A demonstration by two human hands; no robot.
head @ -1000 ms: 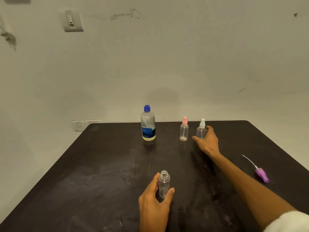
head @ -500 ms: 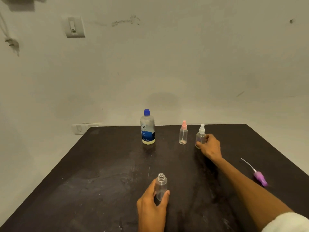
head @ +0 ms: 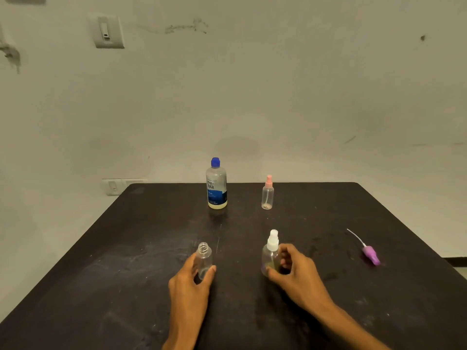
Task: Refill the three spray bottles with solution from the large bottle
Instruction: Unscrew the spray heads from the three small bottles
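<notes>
Now both hands are down near the front of the dark tabletop (head: 126,261), each with a small clear spray bottle in its grip. The left hand (head: 188,286) curls thumb and fingers round the uncapped bottle (head: 204,260), which stands upright with its threaded neck open. The right hand (head: 294,276) wraps its fingers round the white-capped bottle (head: 271,251), upright, its white sprayer head above the fingers; whether its base touches the surface cannot be told. Farther back, well apart from the hands, the large bottle (head: 216,184) stands upright with its blue cap on, a blue label on its side and a low band of yellowish liquid at the bottom. To its right stands the pink-capped bottle (head: 267,194), closed. Off to the right lies the purple sprayer head (head: 369,255) on its side, its thin dip tube pointing back and to the left. Behind the tabletop is a pale wall with a light switch (head: 106,31).
</notes>
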